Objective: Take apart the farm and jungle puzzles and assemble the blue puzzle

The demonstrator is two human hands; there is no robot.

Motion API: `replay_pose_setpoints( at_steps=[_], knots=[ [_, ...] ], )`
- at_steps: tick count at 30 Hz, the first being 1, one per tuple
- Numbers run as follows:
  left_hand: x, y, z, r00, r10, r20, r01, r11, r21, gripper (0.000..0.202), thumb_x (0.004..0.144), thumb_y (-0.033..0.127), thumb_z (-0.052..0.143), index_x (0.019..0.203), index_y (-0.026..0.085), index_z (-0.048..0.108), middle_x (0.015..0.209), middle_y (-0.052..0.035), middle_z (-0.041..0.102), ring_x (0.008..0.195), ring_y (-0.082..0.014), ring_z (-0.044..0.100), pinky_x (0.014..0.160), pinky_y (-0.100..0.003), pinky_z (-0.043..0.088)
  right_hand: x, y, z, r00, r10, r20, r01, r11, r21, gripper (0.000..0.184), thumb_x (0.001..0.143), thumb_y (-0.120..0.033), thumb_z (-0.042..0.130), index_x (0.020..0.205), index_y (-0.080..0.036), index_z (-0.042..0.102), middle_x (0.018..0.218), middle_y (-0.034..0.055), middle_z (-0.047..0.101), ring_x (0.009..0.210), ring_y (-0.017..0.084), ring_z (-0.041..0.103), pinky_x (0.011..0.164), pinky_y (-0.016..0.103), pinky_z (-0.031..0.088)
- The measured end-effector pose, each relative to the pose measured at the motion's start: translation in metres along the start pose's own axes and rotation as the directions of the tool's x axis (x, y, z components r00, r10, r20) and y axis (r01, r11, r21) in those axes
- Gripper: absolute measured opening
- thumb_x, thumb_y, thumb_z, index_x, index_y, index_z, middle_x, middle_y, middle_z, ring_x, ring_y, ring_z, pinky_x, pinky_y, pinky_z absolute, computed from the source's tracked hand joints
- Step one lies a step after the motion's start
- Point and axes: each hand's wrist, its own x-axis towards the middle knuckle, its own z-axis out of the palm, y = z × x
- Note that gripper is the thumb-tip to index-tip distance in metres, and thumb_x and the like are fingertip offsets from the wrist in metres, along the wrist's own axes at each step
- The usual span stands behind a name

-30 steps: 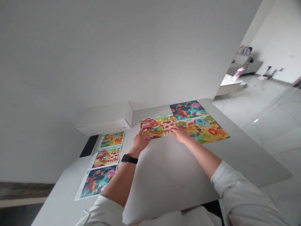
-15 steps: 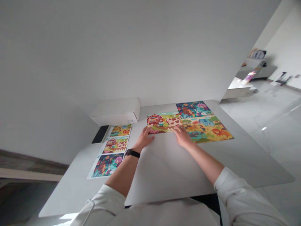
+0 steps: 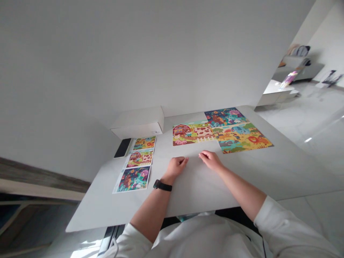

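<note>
My left hand [image 3: 177, 166] rests on the white table in a loose fist, with a dark watch on its wrist. Opposite it, my right hand [image 3: 211, 160] is also curled closed, and I see nothing in either one. Just beyond them lies a farm picture puzzle [image 3: 192, 132] with a barn and a spotted cow. A safari puzzle [image 3: 243, 138] with a lion and an elephant adjoins its right side. Behind that is a dark blue puzzle [image 3: 225, 116] with colourful animals. Neither hand touches the puzzles.
Left of my hands lies a reference sheet [image 3: 135, 164] with three small pictures. A black phone [image 3: 123, 148] is beside it, and a long white box [image 3: 137, 122] stands against the wall. The white table [image 3: 199, 197] ends near my body.
Both hands have come off the farm puzzle, drawn back toward me and curled closed. The puzzles and sheet stay in the same arrangement; the camera view has shifted slightly.
</note>
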Motion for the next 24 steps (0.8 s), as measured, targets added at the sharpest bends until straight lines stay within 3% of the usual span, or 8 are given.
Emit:
replay_pose_setpoints(
  at_steps=[2,6,10,13,16,19,21,24],
  knots=[
    [-0.001,0.0,-0.004,1.0,0.004,-0.01,-0.004,1.0,0.01,0.059,0.099,0.064,0.048,0.059,0.021,0.048,0.056,0.0015,0.051,0.058,-0.0138,0.048,0.06,-0.029,0.035,0.002,0.0,-0.002,1.0,-0.021,0.004,0.021,0.999,-0.028,0.043,0.1,-0.056,0.051,0.084,-0.023,0.073,0.063,-0.0007,0.065,0.061,0.018,0.058,0.06,0.027,0.039],
    [0.002,-0.003,-0.012,1.0,0.002,0.025,-0.002,1.0,-0.022,0.056,0.1,0.063,0.047,0.066,0.021,0.059,0.057,0.0011,0.055,0.058,-0.0146,0.051,0.062,-0.028,0.041,0.002,-0.002,-0.01,0.993,-0.082,0.086,0.093,0.986,-0.135,0.041,0.102,-0.051,0.054,0.085,-0.022,0.077,0.069,0.0003,0.069,0.067,0.017,0.061,0.065,0.026,0.039],
    [0.002,-0.009,-0.009,0.997,0.055,-0.051,-0.058,0.996,-0.063,0.041,0.103,0.05,0.046,0.094,0.02,0.072,0.071,-0.001,0.068,0.065,-0.0159,0.059,0.069,-0.028,0.048,-0.004,-0.007,-0.018,0.978,-0.09,0.186,0.135,0.96,-0.244,0.033,0.103,-0.048,0.06,0.101,-0.025,0.083,0.076,0.0011,0.075,0.069,0.017,0.062,0.067,0.027,0.04],
    [0.001,-0.012,-0.005,0.992,0.037,-0.117,-0.058,0.981,-0.183,0.038,0.101,0.046,0.046,0.109,0.02,0.072,0.077,-0.0017,0.07,0.069,-0.0164,0.061,0.069,-0.028,0.049,-0.006,-0.009,-0.022,0.974,-0.093,0.206,0.149,0.949,-0.277,0.027,0.102,-0.046,0.066,0.111,-0.028,0.084,0.084,0.0019,0.08,0.071,0.018,0.064,0.068,0.027,0.04],
    [0.002,-0.012,-0.005,0.994,0.001,-0.113,-0.029,0.969,-0.244,0.038,0.097,0.052,0.053,0.103,0.02,0.072,0.075,-0.0016,0.069,0.068,-0.0165,0.06,0.066,-0.028,0.047,-0.006,-0.009,-0.023,0.974,-0.092,0.208,0.147,0.952,-0.27,0.024,0.102,-0.043,0.068,0.113,-0.029,0.084,0.09,0.0026,0.082,0.074,0.018,0.067,0.068,0.028,0.042],
    [0.001,-0.009,-0.008,0.997,-0.013,-0.082,-0.002,0.982,-0.188,0.041,0.093,0.058,0.059,0.083,0.02,0.069,0.066,-0.0001,0.064,0.061,-0.0153,0.054,0.062,-0.028,0.042,-0.006,-0.008,-0.023,0.972,-0.091,0.217,0.152,0.947,-0.284,0.021,0.102,-0.037,0.068,0.11,-0.029,0.085,0.094,0.0037,0.083,0.08,0.02,0.071,0.073,0.028,0.046],
    [-0.001,-0.006,-0.01,0.997,-0.018,-0.076,0.005,0.987,-0.159,0.048,0.096,0.063,0.055,0.074,0.021,0.064,0.062,0.0,0.061,0.058,-0.0148,0.051,0.061,-0.028,0.041,-0.007,-0.007,-0.022,0.968,-0.099,0.229,0.167,0.94,-0.296,0.02,0.102,-0.031,0.067,0.109,-0.029,0.086,0.097,0.0041,0.084,0.084,0.02,0.073,0.075,0.029,0.048],
    [-0.002,-0.005,-0.011,0.997,-0.012,-0.083,-0.001,0.989,-0.15,0.053,0.1,0.063,0.048,0.076,0.02,0.066,0.063,-0.0009,0.063,0.059,-0.0154,0.054,0.063,-0.029,0.043,-0.008,-0.007,-0.021,0.963,-0.094,0.253,0.169,0.94,-0.297,0.021,0.101,-0.026,0.066,0.11,-0.028,0.085,0.097,0.0035,0.084,0.084,0.019,0.074,0.076,0.028,0.049]
  ],
)
